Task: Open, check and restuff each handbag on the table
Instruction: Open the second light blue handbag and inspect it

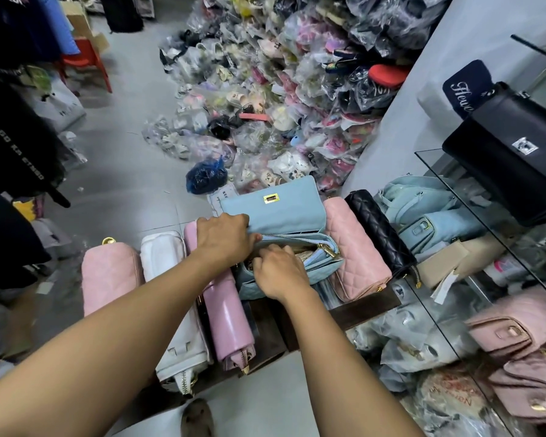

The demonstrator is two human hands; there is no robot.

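A light blue quilted handbag [284,212] lies on the low dark table [363,310], its flap with a gold clasp thrown back and its zipped mouth open. My left hand [223,239] grips the bag's rear edge beside the flap. My right hand [279,272] has its fingers curled into the open mouth, where paper stuffing and a gold chain show. Left of it lie a glossy pink bag [227,323], a white bag [174,298] and a fuzzy pink bag [111,275]. To the right lie a pink quilted bag [356,253] and a black quilted bag [379,231].
More blue bags [429,209] and a beige one sit by a glass shelf [486,228] at right, with a black bag [514,162] on top. A heap of plastic-wrapped shoes [281,99] covers the floor behind. Hanging clothes and a red chair [82,61] stand at left.
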